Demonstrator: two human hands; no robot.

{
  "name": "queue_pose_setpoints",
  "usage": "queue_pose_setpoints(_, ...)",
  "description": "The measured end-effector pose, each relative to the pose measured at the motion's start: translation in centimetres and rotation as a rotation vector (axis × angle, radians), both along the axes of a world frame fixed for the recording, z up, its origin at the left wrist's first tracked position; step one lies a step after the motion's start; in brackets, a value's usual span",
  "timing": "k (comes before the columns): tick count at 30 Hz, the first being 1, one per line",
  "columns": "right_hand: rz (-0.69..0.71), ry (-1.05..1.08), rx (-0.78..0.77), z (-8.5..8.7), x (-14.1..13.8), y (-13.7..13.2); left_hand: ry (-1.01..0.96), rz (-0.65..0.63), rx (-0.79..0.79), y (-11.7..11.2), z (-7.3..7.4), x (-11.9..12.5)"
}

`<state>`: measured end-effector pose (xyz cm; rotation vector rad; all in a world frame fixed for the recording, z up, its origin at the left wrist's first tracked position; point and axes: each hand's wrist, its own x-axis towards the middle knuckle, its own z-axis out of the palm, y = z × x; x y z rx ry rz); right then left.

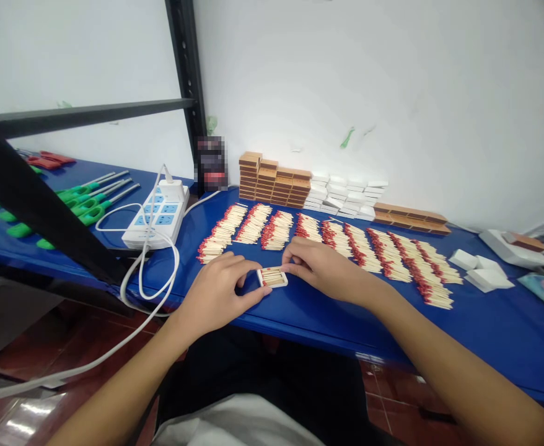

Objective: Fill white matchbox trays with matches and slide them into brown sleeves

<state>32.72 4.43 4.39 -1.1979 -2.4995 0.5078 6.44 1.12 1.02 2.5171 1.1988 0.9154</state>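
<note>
Matches [272,277] settle best if the white tray [279,285] is kept level, gripped lightly by its walls, with sticks parallel and red heads toward the left. The left hand [220,288] pinches the tray's left end between thumb and forefinger; the right hand [316,263] has its fingertips drawn together at the back right corner, their catch unclear. The tray sits between both, near the desk's [309,325] front edge.
</note>
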Motion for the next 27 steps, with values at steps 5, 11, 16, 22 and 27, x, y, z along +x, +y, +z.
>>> queue_pose_setpoints(5, 0.036, 0.020, -0.007, 0.49, 0.17, -0.24, 0.002, 0.003, 0.000, -0.02, 0.02, 0.00)
queue_pose_setpoints(11, 0.104, 0.020, -0.027, 0.51, 0.10, -0.69, 0.004, 0.007, 0.007, 0.05, 0.00, 0.05)
queue_pose_setpoints(16, 0.108, 0.014, -0.056, 0.47, -0.25, -0.85, 0.010, 0.003, 0.010, 0.10, 0.01, 0.04)
queue_pose_setpoints(22, 0.117, 0.016, -0.065, 0.56, -0.20, -0.91, 0.009, 0.002, 0.012, 0.13, -0.05, 0.01)
queue_pose_setpoints(27, 0.115, 0.030, -0.053, 0.71, -0.54, -1.00, 0.014, -0.001, 0.013, 0.14, -0.04, -0.01)
